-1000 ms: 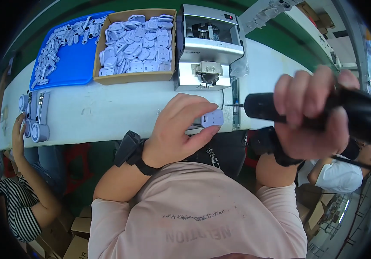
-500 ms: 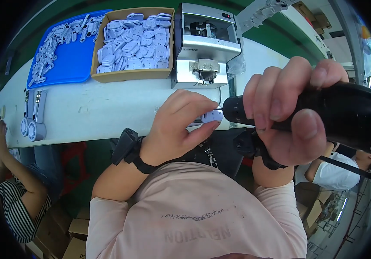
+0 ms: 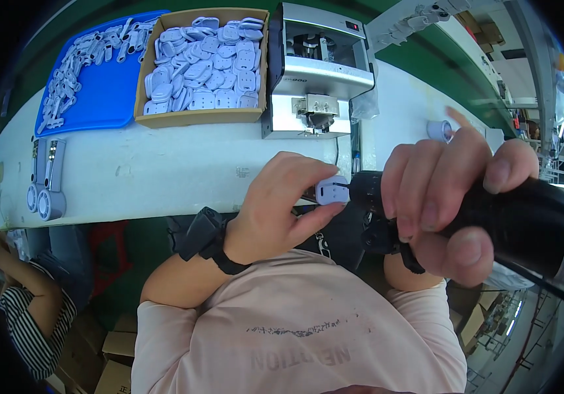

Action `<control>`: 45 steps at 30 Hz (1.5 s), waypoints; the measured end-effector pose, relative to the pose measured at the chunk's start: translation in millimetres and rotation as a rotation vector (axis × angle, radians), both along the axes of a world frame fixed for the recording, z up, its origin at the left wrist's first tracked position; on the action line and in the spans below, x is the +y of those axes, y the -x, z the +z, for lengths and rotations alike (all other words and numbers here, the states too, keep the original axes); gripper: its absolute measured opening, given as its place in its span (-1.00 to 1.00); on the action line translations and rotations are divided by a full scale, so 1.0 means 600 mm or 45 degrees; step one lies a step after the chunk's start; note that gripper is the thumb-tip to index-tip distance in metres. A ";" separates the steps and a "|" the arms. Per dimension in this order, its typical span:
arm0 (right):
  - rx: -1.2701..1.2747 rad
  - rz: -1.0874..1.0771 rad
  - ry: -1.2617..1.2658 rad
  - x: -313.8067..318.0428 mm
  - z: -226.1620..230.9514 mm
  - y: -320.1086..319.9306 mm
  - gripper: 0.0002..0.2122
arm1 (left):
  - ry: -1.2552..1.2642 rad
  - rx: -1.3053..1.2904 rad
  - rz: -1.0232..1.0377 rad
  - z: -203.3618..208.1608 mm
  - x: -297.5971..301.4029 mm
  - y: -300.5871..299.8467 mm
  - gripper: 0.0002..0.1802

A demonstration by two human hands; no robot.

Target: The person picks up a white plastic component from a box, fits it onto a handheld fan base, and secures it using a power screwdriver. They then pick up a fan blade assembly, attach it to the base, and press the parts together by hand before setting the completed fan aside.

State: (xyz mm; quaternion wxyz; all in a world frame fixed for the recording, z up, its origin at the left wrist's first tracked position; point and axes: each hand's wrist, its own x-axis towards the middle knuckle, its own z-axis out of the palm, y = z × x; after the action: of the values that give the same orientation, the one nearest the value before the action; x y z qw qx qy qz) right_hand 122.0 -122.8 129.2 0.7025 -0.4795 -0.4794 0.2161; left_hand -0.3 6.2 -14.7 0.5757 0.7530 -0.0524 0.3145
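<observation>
Pinched between the thumb and fingers of my left hand point(image 3: 275, 200) is a small white plastic casing point(image 3: 332, 191) with several small holes in its face. My right hand point(image 3: 449, 190) wraps round a thick black electric screwdriver point(image 3: 518, 217), held level and pointing left. Its thin bit reaches the casing's holed face; whether it sits in a hole I cannot tell. Both hands are in front of the table's near edge. A black strapped device point(image 3: 206, 240) sits on my left wrist, and another dark one point(image 3: 380, 236) is at my right wrist.
A cardboard box point(image 3: 203, 117) full of similar casings stands behind my left hand, between a blue tray point(image 3: 108, 121) of small white parts and a silver machine point(image 3: 315, 79). Two white handled parts point(image 3: 50, 203) lie left. Blurred fingers of another person touch a white round item point(image 3: 437, 130).
My right hand and the screwdriver have shifted slightly right and down. The casing now shows more of its holed face. Another person's fingers and a white round item have appeared behind my right hand.
</observation>
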 end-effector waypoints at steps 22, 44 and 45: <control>0.126 -0.278 -0.188 0.003 -0.053 -0.029 -0.68 | 0.005 -0.050 0.048 -0.012 0.001 0.018 -0.46; -0.037 -0.033 -0.002 -0.013 -0.008 0.022 -0.61 | -0.134 -0.117 0.063 0.002 -0.006 -0.002 -0.64; -0.031 -0.044 -0.008 -0.013 -0.009 0.022 -0.61 | -0.139 -0.112 0.066 0.001 -0.006 -0.002 -0.64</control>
State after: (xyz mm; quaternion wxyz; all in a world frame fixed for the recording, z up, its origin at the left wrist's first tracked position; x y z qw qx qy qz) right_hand 108.8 -130.7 123.5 0.7019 -0.4880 -0.4803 0.1965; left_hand 0.7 2.4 -14.0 0.5225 0.7699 -0.0752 0.3586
